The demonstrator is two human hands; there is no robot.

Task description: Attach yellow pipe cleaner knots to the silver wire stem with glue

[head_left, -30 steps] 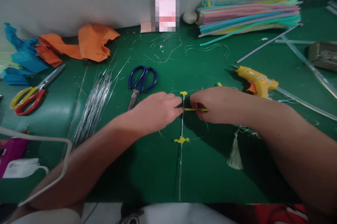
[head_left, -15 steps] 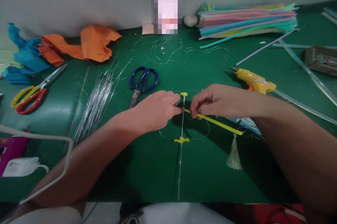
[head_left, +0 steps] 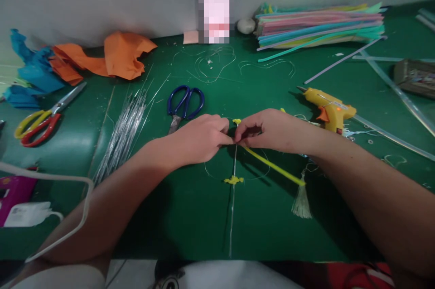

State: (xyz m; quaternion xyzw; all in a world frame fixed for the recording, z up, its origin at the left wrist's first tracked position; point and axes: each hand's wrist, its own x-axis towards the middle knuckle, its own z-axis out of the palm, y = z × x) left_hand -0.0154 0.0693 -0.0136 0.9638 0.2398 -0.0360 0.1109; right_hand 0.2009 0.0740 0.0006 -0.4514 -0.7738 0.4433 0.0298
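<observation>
My left hand point(head_left: 209, 137) is closed, thumb and index finger pinching a thin silvery wire point(head_left: 234, 162) at its upper part. Right against it, the fingers of my right hand point(head_left: 256, 129) pinch the near end of a yellow pipe cleaner point(head_left: 275, 167), which slants down to the right from the wire. Fingertips cover the spot where the two meet. Small yellow curled pieces point(head_left: 234, 180) sit on the wire below the hands, and another yellow piece point(head_left: 237, 121) tops it. A pale tassel point(head_left: 302, 203) lies at the pipe cleaner's far end.
Blue-handled scissors point(head_left: 185, 101) and a bundle of wires point(head_left: 124, 132) lie left of the hands. A yellow glue gun point(head_left: 328, 105) stands near my right forearm. Behind are a colourful pipe cleaner bundle point(head_left: 319, 28) and orange paper point(head_left: 125, 55). Red-and-yellow scissors point(head_left: 47, 119) lie far left.
My right hand has moved left along the pipe cleaner to the wire, meeting my left fingertips. The pipe cleaner's free end has swung slightly down and left.
</observation>
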